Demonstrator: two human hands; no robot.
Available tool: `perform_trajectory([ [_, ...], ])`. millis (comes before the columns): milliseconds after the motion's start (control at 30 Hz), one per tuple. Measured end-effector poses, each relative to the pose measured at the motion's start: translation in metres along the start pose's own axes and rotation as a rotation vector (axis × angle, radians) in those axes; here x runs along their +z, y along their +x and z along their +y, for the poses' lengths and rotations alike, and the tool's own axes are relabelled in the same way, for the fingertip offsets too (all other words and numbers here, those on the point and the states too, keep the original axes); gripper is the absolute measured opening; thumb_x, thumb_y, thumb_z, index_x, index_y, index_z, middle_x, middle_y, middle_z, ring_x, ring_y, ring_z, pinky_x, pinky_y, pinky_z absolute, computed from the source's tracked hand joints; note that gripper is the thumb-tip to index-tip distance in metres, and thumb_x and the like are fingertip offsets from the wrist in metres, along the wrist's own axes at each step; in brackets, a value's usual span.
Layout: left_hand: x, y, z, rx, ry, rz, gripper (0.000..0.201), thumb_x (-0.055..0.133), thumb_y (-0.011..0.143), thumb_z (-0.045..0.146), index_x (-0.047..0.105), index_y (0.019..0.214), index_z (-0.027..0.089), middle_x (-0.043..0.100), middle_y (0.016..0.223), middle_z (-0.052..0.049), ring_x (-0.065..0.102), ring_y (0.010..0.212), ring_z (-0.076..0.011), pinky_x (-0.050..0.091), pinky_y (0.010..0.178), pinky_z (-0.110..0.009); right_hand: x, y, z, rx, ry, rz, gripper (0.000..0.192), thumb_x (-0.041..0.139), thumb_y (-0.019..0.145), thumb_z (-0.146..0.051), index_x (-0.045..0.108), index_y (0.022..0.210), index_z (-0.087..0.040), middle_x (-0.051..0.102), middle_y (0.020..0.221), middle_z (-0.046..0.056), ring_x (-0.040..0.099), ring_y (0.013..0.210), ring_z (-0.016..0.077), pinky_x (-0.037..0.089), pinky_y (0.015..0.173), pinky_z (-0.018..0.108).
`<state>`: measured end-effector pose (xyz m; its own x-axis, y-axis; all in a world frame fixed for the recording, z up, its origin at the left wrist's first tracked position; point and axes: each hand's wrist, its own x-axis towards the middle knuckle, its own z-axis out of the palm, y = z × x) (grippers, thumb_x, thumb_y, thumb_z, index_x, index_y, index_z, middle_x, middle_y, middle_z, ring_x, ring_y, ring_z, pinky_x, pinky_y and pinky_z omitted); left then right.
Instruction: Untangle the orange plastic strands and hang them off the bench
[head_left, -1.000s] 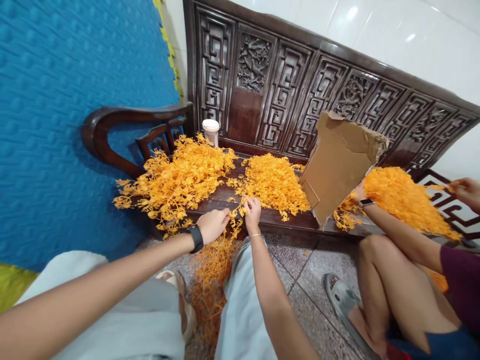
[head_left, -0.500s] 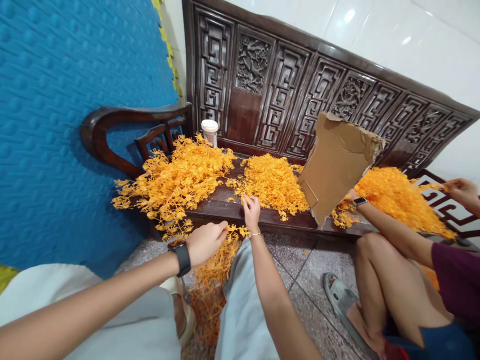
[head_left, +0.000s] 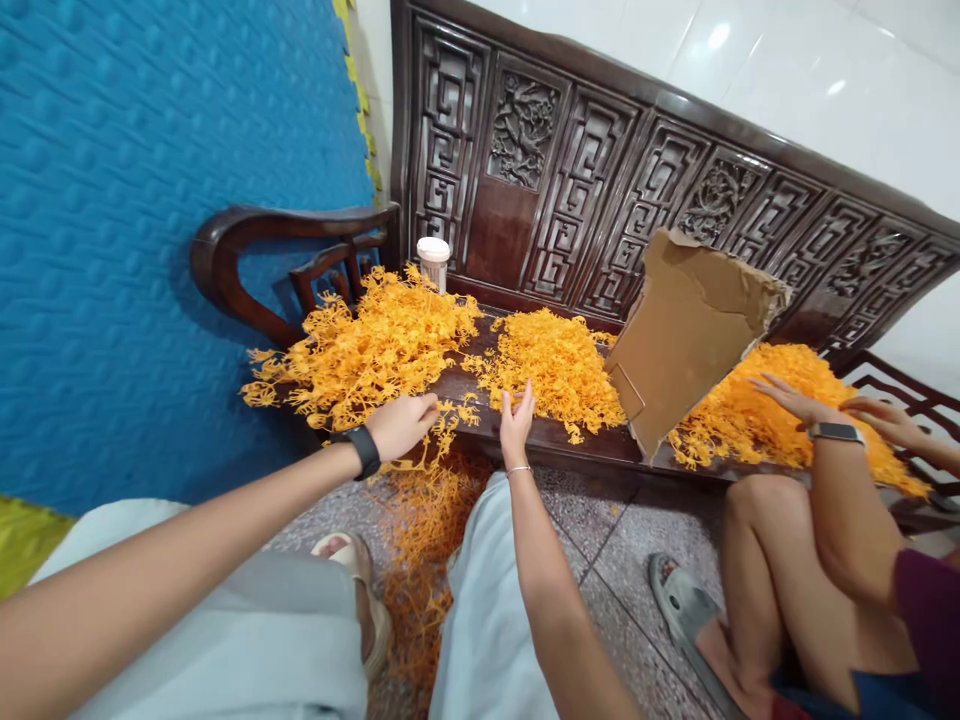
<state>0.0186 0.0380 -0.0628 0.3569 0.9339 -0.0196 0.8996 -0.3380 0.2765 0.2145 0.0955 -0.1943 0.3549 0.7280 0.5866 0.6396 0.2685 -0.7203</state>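
My left hand (head_left: pixel 403 428), with a dark watch on its wrist, is closed in a pinch at the bench's front edge. From its fingertips runs a strand of orange plastic pieces (head_left: pixel 454 410). My right hand (head_left: pixel 517 428) is raised at the near edge of the middle pile of small orange pieces (head_left: pixel 559 360); its thumb and fingers are apart and nothing shows between them. A tangled orange heap (head_left: pixel 390 335) of branching strands lies on the left, partly behind my left hand.
A cardboard sheet (head_left: pixel 690 330) stands between the middle pile and another orange pile (head_left: pixel 795 390). A co-worker's hands (head_left: pixel 802 405) are over that pile. A white-lidded tub (head_left: pixel 433 265) stands by the carved backrest (head_left: pixel 499 235). Orange strands (head_left: pixel 420 580) hang down between my legs.
My right hand has moved slightly away from my left, its pinched fingers now spread. My left hand has risen a little with the strand. The co-worker's hands have come together over the right pile.
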Motion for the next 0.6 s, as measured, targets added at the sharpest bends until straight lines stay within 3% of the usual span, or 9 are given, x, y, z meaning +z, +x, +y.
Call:
perform_trajectory([
  [100, -0.001, 0.011, -0.004, -0.006, -0.018, 0.021, 0.023, 0.03, 0.082, 0.029, 0.051, 0.077, 0.02, 0.06, 0.069, -0.003, 0.056, 0.065, -0.0166, 0.032, 0.055, -0.024, -0.002, -0.001, -0.003, 0.045, 0.052, 0.023, 0.047, 0.033, 0.083, -0.037, 0.032, 0.126, -0.018, 0.045, 0.092, 0.008, 0.045, 0.074, 0.0134, 0.038, 0.071, 0.027],
  [300, -0.003, 0.034, -0.007, -0.02, -0.015, 0.053, 0.024, 0.03, 0.081, 0.031, 0.051, 0.079, 0.02, 0.062, 0.071, -0.003, 0.056, 0.067, -0.017, 0.034, 0.056, -0.024, -0.009, -0.003, -0.01, -0.014, 0.113, -0.096, 0.043, 0.045, 0.078, -0.031, 0.041, 0.12, -0.021, 0.042, 0.092, 0.003, 0.037, 0.057, 0.0066, 0.039, 0.062, 0.021],
  [600, 0.008, 0.051, 0.02, 0.057, 0.01, 0.026, 0.026, 0.03, 0.081, 0.031, 0.052, 0.083, 0.019, 0.062, 0.071, -0.005, 0.057, 0.068, -0.0183, 0.034, 0.056, -0.025, -0.01, -0.003, -0.01, -0.056, 0.058, -0.138, 0.039, 0.048, 0.076, -0.03, 0.049, 0.115, -0.023, 0.042, 0.092, 0.003, 0.04, 0.063, 0.008, 0.039, 0.064, 0.021],
])
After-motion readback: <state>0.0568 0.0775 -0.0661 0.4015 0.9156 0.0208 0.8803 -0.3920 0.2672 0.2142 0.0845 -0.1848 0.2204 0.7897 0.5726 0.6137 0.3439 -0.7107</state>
